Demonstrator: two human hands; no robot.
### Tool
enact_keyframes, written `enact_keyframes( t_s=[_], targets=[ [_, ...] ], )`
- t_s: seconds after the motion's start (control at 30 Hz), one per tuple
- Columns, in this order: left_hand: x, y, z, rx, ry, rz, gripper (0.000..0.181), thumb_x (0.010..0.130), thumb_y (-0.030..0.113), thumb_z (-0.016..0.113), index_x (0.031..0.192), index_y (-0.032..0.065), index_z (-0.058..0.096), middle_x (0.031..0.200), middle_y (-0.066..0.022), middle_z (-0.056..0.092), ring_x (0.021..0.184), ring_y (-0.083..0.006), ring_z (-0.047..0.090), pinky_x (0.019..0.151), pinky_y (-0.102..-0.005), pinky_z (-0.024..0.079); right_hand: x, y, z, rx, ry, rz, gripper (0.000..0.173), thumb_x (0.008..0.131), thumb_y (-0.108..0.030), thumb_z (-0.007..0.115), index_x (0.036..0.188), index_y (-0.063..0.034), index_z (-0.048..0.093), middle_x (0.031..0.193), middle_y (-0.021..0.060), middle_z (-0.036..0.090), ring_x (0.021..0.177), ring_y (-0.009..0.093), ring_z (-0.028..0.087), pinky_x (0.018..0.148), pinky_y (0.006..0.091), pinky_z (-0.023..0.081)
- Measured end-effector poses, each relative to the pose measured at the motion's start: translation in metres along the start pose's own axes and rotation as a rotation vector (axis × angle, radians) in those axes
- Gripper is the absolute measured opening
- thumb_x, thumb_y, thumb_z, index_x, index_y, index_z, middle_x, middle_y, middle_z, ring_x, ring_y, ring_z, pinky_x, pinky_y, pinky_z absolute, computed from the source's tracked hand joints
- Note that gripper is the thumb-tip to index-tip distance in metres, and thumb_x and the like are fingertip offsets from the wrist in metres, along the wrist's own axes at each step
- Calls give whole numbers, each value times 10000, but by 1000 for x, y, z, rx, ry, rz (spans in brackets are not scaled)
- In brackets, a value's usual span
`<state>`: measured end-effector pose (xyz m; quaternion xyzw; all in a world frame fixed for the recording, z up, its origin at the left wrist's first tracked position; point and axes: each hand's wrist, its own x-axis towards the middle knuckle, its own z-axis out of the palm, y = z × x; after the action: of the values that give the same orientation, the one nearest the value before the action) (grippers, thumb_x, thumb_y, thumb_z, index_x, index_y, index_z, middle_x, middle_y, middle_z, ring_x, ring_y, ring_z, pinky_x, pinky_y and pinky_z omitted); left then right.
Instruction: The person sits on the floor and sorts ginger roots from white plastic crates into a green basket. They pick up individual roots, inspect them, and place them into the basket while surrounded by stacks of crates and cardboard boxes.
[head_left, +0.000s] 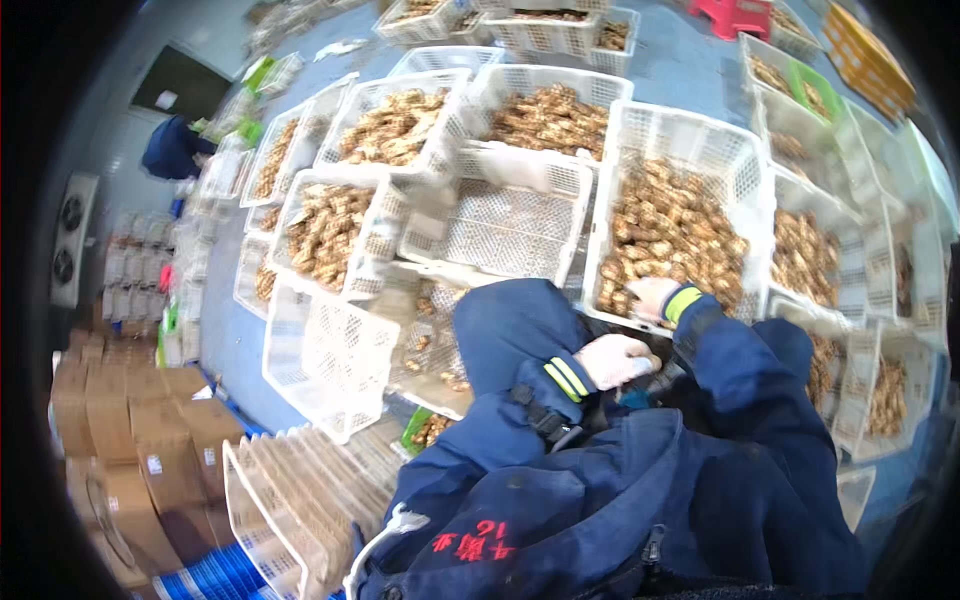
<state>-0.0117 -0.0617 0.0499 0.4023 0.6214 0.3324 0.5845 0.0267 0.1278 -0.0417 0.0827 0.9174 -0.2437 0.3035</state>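
Note:
My right hand, in a pale glove, reaches over the near rim of a white mesh plastic crate. Its fingers are at the knobbly brown rhizomes heaped inside, which look like ginger; whether it grips one is unclear. Just outside that crate, below and left of the right hand, my left hand, also pale-gloved, is held low in front of my body with its fingers curled. What it may hold is hidden by blur and shadow. Both sleeves are dark blue with yellow bands at the cuffs.
Beside the filled crate lies a crate with a bare mesh bottom. More crates of rhizomes stand around. Stacked crates and cardboard boxes are at lower left. Another person bends over at far left.

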Motion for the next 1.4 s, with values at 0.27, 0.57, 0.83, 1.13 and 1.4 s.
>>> enact_keyframes(
  t_s=[0.27, 0.57, 0.83, 1.13, 1.4],
  targets=[
    [9, -16, 2, 81, 165, 25, 379, 834, 379, 567, 1045, 70, 624, 830, -139, 637, 773, -242, 608, 698, -343, 479, -34, -6, 1, 29, 357, 188, 466, 745, -260, 601, 1137, -28, 500, 1036, 254, 594, 995, 386, 560, 859, 429, 442],
    [37, -36, -1, -367, 562, 251, 663, 779, 154, 697, 1334, 3, 367, 1141, -124, 565, 1058, -191, 521, 904, -310, 426, -91, -23, -17, 1094, 779, -237, 325, 780, -143, 614, 1058, -8, 515, 871, 85, 563, 776, 174, 573, 651, 300, 489],
    [22, -39, 6, -314, 446, 254, 367, 784, 178, 658, 1096, 0, 581, 968, -111, 641, 885, -179, 590, 807, -320, 462, -126, -43, -24, 735, 447, -368, 443, 740, -131, 548, 1161, 5, 521, 1122, 97, 570, 887, 150, 555, 788, 290, 459],
    [-228, 3, -109, -203, 1623, 700, 701, 793, 85, 619, 1400, 93, 269, 1188, -181, 495, 927, -165, 545, 752, -293, 487, -68, 69, 9, 1262, 622, -13, 362, 823, -258, 575, 1105, -37, 524, 808, 66, 584, 526, 160, 539, 429, 272, 413],
    [-473, -4, -41, -125, 2429, 776, 790, 815, -30, 592, 1429, 247, 179, 804, -60, 560, 596, -127, 522, 509, -237, 458, -41, 134, 43, 1460, 727, 155, 462, 844, -362, 566, 1220, -104, 495, 882, 110, 626, 538, 238, 572, 398, 315, 416]
  ],
)
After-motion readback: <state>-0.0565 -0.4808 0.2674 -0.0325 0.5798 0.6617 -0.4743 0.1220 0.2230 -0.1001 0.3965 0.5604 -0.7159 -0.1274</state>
